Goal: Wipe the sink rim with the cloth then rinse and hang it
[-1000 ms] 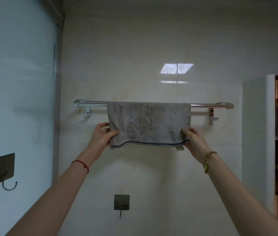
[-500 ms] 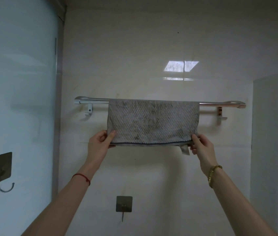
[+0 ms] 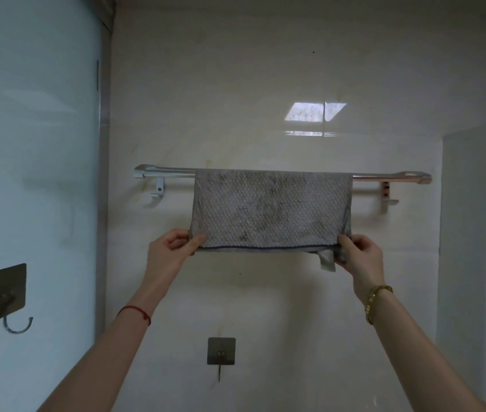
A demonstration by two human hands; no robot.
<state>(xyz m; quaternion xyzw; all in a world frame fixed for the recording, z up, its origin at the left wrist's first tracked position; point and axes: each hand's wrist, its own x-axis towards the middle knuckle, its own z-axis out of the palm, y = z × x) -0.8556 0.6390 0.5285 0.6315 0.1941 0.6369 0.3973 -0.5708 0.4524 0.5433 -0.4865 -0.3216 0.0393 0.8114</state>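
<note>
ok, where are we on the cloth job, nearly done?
Nearly. Done: the cloth is draped over the towel rail. In hand: the left hand and right hand pinch its lower corners, seemingly straightening it. Left: let go. No sink in view, so wiping and rinsing can't be checked.

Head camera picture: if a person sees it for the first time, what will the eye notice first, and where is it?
First comes the grey cloth, draped over the metal rail in the middle of the wall. The left hand and the right hand pinch its two lower corners. Two stick-on hooks also stand out: one hook on the left wall and a smaller hook low on the back wall under the cloth.
</note>
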